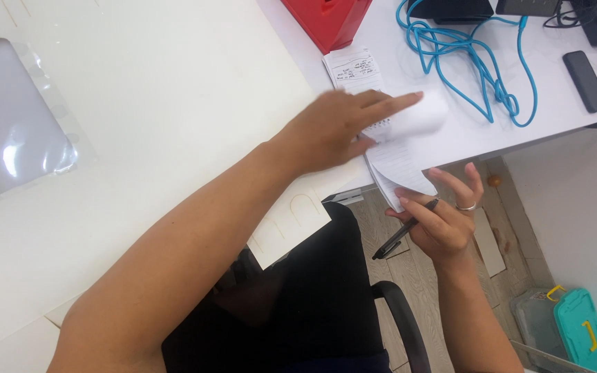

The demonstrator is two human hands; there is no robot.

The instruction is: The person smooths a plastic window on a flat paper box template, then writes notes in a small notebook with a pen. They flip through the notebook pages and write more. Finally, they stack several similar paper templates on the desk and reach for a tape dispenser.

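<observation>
- Spiral notepad [390,155], white lined pages, lies at the near edge of the white bench [174,103], right of frame centre, its lower corner hanging over the edge.
- One page [423,116] is lifted and curled over, blurred in the picture; the upper sheet at 12 o'clock of it carries handwriting.
- Left hand [340,128] reaches across from 8 o'clock, palm down, fingers stretched flat on the notepad and against the curled page; thumb tucked beneath, at the spiral binding.
- Right hand [443,217] sits at 5 o'clock of the notepad, off the bench edge, above the wooden floor [423,276]. Fingers loosely spread; a black pen [403,231] is pinched between thumb and forefinger, tip toward 7 o'clock. Fingertips touch the notepad's lower page corner. A ring on one finger.
- Red box [326,21] at 11 o'clock of the notepad, near it.
- Blue cable [478,62], looped, at 1 o'clock, just beside the curled page.
- Black phone [585,79] at 2 o'clock, well apart.
- Grey laptop [12,117] in clear plastic wrap at 9 o'clock, far left.
- Black chair [326,297] at 6 o'clock, below the forearm.
- Teal case with yellow latches [584,331] at 4 o'clock, on the floor.
</observation>
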